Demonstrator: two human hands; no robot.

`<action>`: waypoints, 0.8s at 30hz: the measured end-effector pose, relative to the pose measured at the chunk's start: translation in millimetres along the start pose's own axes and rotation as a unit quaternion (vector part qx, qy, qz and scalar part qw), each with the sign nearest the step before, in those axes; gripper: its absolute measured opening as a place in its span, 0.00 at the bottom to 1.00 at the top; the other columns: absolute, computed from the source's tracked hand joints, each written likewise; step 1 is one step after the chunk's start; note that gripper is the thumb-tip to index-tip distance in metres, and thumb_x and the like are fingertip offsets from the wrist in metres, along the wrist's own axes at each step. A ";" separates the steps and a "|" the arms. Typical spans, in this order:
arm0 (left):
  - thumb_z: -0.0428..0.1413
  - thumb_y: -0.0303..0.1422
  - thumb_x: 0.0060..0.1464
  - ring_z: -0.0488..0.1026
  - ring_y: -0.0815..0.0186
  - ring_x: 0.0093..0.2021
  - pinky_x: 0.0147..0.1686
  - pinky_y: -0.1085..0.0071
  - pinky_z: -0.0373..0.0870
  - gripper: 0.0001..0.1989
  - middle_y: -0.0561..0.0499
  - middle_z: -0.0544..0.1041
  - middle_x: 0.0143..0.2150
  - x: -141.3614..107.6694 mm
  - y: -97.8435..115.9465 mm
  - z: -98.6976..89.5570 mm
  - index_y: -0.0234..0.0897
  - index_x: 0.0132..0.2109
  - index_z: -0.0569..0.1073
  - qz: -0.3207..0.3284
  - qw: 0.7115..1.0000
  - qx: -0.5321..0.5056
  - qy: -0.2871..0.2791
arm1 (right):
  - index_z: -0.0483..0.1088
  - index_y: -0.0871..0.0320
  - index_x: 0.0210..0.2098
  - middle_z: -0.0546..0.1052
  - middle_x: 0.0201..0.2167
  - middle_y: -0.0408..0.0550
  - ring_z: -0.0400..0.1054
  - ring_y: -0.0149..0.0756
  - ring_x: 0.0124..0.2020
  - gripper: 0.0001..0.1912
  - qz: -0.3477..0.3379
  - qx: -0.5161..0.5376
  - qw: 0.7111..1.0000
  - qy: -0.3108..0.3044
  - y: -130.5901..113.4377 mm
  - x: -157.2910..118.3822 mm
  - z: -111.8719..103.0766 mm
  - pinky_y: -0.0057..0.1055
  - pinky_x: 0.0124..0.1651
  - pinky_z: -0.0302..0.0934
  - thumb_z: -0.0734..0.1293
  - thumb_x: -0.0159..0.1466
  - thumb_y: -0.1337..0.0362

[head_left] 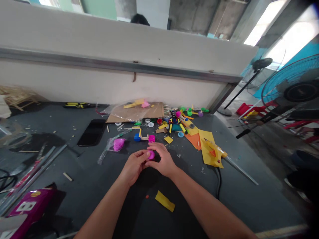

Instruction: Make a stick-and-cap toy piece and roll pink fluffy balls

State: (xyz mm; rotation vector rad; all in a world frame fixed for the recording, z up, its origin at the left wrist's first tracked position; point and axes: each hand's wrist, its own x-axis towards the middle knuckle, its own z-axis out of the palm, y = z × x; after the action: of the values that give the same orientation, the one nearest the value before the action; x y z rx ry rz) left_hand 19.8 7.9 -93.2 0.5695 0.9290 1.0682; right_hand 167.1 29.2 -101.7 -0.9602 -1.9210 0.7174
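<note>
Both of my hands meet over the middle of the dark table around a small purple bottle cap (151,154). My left hand (136,163) pinches it from the left, with the thumb on its face. From the right, the curled fingers and thumb of my right hand (163,160) close on its edge. Just beyond the fingers stands a little assembly of wooden sticks (144,137) with a blue cap on one end and a pink one on the other. Left of it lies a plastic bag of purple clay (118,144). A yellow strip (164,201) rests between my forearms.
A yellow hot glue gun (214,153) lies at right on yellow and orange sheets, its cord running forward. Pliers (177,125), loose caps and scraps cluster at the back. A black phone (92,132) and metal rods (35,176) are at left. A fan (296,91) stands beyond the right edge.
</note>
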 end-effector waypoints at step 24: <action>0.62 0.31 0.46 0.69 0.75 0.24 0.29 0.77 0.73 0.09 0.52 0.73 0.28 -1.3 1.1 -0.2 0.30 0.35 0.75 -0.010 1.000 -0.007 -0.025 | 0.70 0.53 0.40 0.72 0.48 0.48 0.62 0.41 0.53 0.20 0.001 0.019 1.000 0.007 -1.2 -0.7 -1.2 0.41 0.56 0.55 0.74 0.49 0.59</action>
State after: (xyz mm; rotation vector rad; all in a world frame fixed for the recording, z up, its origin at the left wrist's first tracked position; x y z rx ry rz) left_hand 18.9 7.2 -92.0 0.5707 0.8815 1.0372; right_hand 168.0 28.1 -100.5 -0.9420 -1.8877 0.7437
